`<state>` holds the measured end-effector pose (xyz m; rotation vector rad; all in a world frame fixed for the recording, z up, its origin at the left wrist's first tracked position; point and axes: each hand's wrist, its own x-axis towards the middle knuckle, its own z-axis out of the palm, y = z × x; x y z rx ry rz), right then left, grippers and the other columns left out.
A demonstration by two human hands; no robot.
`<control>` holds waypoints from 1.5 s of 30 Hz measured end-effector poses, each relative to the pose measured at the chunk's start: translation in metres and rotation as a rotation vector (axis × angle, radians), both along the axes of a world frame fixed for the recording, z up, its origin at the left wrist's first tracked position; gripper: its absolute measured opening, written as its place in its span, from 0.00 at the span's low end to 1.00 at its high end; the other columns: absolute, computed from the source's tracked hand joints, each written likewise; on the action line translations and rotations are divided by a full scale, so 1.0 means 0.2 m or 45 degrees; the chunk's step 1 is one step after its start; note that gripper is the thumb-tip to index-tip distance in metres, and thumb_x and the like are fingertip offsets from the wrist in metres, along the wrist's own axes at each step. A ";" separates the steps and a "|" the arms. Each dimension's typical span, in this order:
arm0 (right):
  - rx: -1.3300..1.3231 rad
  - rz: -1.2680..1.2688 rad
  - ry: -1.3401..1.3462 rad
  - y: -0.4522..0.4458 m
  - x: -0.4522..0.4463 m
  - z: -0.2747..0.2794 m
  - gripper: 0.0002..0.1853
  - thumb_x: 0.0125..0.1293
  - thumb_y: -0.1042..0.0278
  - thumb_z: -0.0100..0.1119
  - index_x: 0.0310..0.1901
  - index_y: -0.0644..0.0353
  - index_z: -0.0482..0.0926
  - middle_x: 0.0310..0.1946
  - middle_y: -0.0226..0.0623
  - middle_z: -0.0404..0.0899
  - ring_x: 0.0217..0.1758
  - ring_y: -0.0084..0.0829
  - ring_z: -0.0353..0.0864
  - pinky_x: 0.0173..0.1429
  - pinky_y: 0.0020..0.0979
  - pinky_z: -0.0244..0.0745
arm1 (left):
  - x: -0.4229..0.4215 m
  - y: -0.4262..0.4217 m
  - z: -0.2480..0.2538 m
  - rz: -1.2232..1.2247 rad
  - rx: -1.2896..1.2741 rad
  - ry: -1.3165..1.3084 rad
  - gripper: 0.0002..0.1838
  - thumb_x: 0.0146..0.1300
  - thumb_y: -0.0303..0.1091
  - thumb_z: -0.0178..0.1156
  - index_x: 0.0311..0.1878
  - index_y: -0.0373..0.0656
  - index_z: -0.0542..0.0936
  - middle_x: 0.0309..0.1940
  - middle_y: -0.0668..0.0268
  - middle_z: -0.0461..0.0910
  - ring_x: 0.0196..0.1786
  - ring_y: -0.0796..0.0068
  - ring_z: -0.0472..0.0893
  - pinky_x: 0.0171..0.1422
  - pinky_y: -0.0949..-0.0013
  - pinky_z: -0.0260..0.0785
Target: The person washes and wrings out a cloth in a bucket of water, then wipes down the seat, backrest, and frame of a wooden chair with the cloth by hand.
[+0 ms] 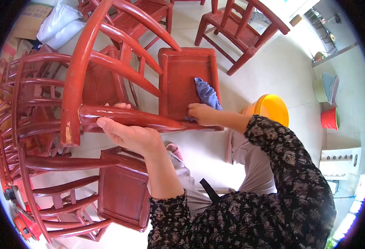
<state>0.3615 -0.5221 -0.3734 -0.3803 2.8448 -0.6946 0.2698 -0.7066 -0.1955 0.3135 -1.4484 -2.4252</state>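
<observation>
A red wooden chair (186,79) stands in front of me, its slatted back reaching to the left. My left hand (128,135) is wrapped round the thick post of its back from below, thumb on the near side and fingertips showing beyond. My right hand (203,114) is closed at the seat's near edge, beside the lower end of that post. From it a crumpled blue cloth (207,93) extends over the right edge of the seat. The fingers of the right hand are partly hidden.
More red chairs stand at the left (41,99), the lower left (124,193) and the top right (232,31). Just right of my right forearm is a yellow bucket (274,108). White bags (60,25) lie at the upper left; a red container (330,118) is at the right.
</observation>
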 end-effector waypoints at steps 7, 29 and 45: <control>0.000 0.057 0.112 -0.12 -0.12 0.02 0.07 0.43 0.73 0.56 0.28 0.60 0.76 0.35 0.40 0.70 0.43 0.42 0.72 0.46 0.39 0.71 | 0.00 0.01 0.02 -0.004 0.065 0.015 0.29 0.66 0.59 0.44 0.43 0.36 0.70 0.31 0.65 0.69 0.34 0.76 0.69 0.41 0.72 0.63; 0.290 0.254 -0.153 0.12 0.06 0.12 0.08 0.43 0.72 0.54 0.28 0.62 0.77 0.37 0.42 0.75 0.43 0.44 0.75 0.46 0.41 0.72 | 0.01 0.01 0.02 -0.022 0.020 -0.009 0.32 0.65 0.62 0.43 0.41 0.35 0.70 0.33 0.63 0.69 0.35 0.72 0.70 0.39 0.68 0.67; 0.246 0.137 0.169 0.04 0.20 0.14 0.06 0.53 0.68 0.59 0.33 0.56 0.77 0.31 0.35 0.70 0.42 0.36 0.70 0.48 0.35 0.68 | 0.00 0.01 0.01 -0.014 0.062 0.022 0.28 0.66 0.59 0.44 0.41 0.36 0.70 0.31 0.64 0.70 0.35 0.73 0.70 0.40 0.70 0.66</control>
